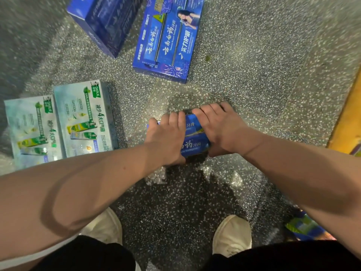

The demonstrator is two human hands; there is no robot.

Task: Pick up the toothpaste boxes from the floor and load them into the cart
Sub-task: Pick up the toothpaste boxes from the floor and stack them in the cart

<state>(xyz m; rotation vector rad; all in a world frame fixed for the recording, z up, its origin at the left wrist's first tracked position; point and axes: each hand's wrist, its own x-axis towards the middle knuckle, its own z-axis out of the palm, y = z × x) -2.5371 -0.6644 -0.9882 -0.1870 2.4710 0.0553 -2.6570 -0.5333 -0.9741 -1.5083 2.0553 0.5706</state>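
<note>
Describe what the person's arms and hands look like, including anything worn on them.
Both the left hand and right hand are bare: no gloves, rings, watch or bracelet show. The left forearm and right forearm are uncovered, no sleeve in view. A white strip of cloth shows beneath the left forearm; what garment it belongs to is unclear.

Speckled terrazzo floor (254, 55); yellow strip (349, 122) along right edge; small green scrap (207, 58) lying on floor.
</note>
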